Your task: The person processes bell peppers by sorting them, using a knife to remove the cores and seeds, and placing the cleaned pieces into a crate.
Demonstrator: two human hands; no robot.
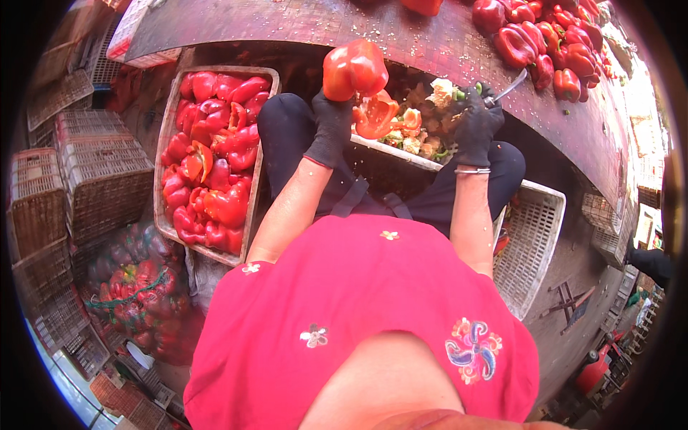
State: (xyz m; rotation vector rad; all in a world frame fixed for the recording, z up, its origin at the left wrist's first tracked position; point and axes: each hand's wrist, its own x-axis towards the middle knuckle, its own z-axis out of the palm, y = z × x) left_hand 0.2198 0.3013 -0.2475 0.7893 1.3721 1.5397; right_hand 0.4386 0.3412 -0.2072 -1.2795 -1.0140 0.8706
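My left hand [331, 122], in a dark knitted glove, holds up a whole-looking red bell pepper [355, 70] above my knee. Just beside it is an opened red pepper piece [377, 115]; whether my fingers touch it I cannot tell. In the gloved right hand [477, 126] is a knife with a curved metal blade [511, 86] pointing up and right. A pale, seedy pepper core [443, 92] with a green stem sticks out from the same hand. Beneath both hands, a plastic crate [398, 151] contains pepper cores and scraps.
On my left stands a crate [162, 177] full of opened red peppers, near a mesh sack [140, 290] of peppers. Whole peppers [559, 48] lie heaped on the seed-strewn table [301, 24]. Another crate [529, 250] is at my right; stacked crates [105, 172] stand far left.
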